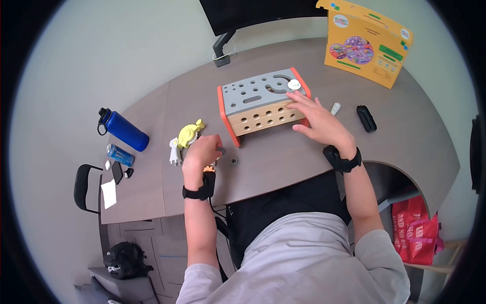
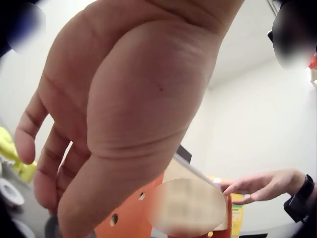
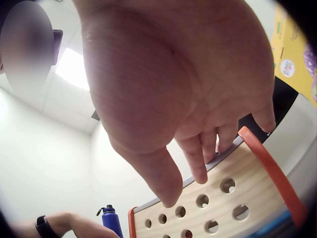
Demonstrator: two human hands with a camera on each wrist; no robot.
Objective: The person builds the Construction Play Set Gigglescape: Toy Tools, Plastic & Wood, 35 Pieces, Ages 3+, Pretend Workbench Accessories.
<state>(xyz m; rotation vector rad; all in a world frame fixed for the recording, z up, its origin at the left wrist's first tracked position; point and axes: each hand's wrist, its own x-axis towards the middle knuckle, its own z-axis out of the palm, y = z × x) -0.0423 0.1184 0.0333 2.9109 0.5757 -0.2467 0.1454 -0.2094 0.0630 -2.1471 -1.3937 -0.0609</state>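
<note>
A toy workbench (image 1: pixel 260 121) with a grey top, wooden front with rows of holes and orange-red ends stands on the desk. My left hand (image 1: pixel 203 152) is left of it, low over the desk, pinching a small dark grey piece (image 1: pixel 221 150) between thumb and fingers; most of the piece is hidden. My right hand (image 1: pixel 324 124) reaches over the workbench's right end with fingers extended, fingertips right at the top's front edge. A white knob (image 1: pixel 294 84) sits on the top just beyond them. A small grey ring (image 1: pixel 234 161) lies right of my left hand.
Yellow toy pieces (image 1: pixel 188 136) and a white piece (image 1: pixel 174 152) lie left of my left hand. Farther left are a blue bottle (image 1: pixel 126 131) and a can (image 1: pixel 120 155). A black case (image 1: pixel 366 118) lies at right, a yellow box (image 1: pixel 364 48) behind.
</note>
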